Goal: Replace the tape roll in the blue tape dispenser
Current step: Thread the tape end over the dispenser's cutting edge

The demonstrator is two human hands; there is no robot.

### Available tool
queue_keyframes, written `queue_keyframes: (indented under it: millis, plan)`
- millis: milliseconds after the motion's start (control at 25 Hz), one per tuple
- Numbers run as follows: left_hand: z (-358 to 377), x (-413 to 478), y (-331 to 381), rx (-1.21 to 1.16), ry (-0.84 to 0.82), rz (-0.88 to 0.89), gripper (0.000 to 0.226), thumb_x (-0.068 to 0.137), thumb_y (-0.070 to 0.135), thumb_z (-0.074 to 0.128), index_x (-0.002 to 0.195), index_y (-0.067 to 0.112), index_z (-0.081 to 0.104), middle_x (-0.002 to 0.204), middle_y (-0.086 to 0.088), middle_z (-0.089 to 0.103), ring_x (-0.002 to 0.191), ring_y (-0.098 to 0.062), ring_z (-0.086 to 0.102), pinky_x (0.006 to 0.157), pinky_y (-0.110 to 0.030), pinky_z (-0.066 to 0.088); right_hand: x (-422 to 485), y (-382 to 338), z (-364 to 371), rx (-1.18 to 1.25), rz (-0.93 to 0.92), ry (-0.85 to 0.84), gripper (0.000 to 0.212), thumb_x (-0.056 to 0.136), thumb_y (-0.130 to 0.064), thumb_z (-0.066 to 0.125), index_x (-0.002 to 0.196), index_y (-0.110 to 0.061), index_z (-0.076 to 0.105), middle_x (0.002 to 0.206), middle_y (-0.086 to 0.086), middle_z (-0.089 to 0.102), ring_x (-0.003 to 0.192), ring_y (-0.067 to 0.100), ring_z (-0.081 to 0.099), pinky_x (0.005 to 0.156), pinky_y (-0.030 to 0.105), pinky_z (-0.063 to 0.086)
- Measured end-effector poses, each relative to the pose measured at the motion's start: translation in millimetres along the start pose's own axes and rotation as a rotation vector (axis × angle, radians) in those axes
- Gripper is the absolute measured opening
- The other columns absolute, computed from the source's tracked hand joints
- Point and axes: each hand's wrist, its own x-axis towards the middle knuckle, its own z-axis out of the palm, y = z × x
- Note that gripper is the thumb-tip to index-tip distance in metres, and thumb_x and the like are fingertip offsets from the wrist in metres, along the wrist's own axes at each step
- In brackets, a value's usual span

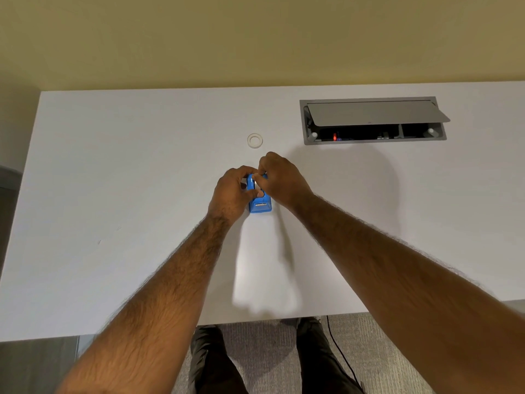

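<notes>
White desk runs up to a yellow wall, cable box flap open. Your left hand and right hand both pinch the blue tape dispenser; a pale tape ring lies beyond.

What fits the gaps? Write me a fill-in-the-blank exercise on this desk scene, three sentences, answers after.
1. Both hands, left hand and right hand, close on the ____ tape dispenser.
2. The loose tape ring lies on the white desk, ____ the dispenser as the camera sees it.
3. The lid of the cable box in the desk is ____.

Answers: blue; beyond; open
</notes>
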Motion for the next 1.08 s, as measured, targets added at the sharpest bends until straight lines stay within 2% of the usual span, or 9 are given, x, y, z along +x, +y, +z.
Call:
queue_keyframes:
  millis: [160, 280, 600, 920, 1080]
  plan:
    - [0.6, 0.6, -1.5, 0.019, 0.008, 0.012, 0.036, 0.077, 0.021, 0.081, 0.108, 0.029, 0.066, 0.105, 0.004, 0.066, 0.091, -0.013, 0.062, 0.087, -0.031, 0.056, -0.6, -3.1, 2.7, -0.010, 0.021, 0.043, 0.025, 0.092, -0.023, 0.056, 0.073, -0.012, 0.045, 0.076, 0.006, 0.050, 0.065, 0.015, 0.046, 0.060, 0.025, 0.033]
    - [1.9, 0.7, -1.4, 0.019, 0.006, -0.008, 0.038, 0.077, 0.022, 0.081, 0.112, 0.026, 0.066, 0.107, 0.002, 0.066, 0.093, -0.017, 0.063, 0.089, -0.034, 0.056, 0.5, -3.6, 3.9, -0.018, 0.032, 0.048, 0.026, 0.094, -0.023, 0.053, 0.073, -0.012, 0.044, 0.074, 0.003, 0.046, 0.064, 0.015, 0.045, 0.060, 0.025, 0.035]
    - [0.2, 0.4, 0.6, 0.007, 0.001, -0.040, 0.043, 0.076, 0.018, 0.083, 0.116, 0.019, 0.066, 0.110, -0.003, 0.066, 0.097, -0.022, 0.064, 0.094, -0.042, 0.055, -0.5, 4.4, 2.4, 0.024, 0.029, 0.003, 0.017, 0.090, -0.020, 0.056, 0.080, -0.006, 0.057, 0.079, 0.005, 0.053, 0.068, 0.015, 0.051, 0.062, 0.027, 0.044]
    - [0.4, -0.7, 2.8, 0.012, -0.004, -0.055, 0.043, 0.078, 0.020, 0.082, 0.117, 0.019, 0.066, 0.112, -0.004, 0.065, 0.098, -0.024, 0.065, 0.095, -0.044, 0.055, 3.0, 2.3, 3.9, 0.014, 0.048, 0.028, 0.021, 0.091, -0.021, 0.056, 0.074, -0.011, 0.050, 0.075, 0.005, 0.053, 0.065, 0.013, 0.048, 0.060, 0.022, 0.037]
    - [0.0, -1.1, 3.5, 0.000, -0.006, -0.062, 0.044, 0.077, 0.017, 0.083, 0.117, 0.020, 0.065, 0.112, -0.003, 0.065, 0.097, -0.024, 0.065, 0.094, -0.044, 0.055, 1.7, 5.2, 2.0, 0.047, 0.066, 0.019, 0.017, 0.091, -0.019, 0.055, 0.078, -0.008, 0.056, 0.079, 0.007, 0.057, 0.068, 0.015, 0.052, 0.062, 0.028, 0.047]
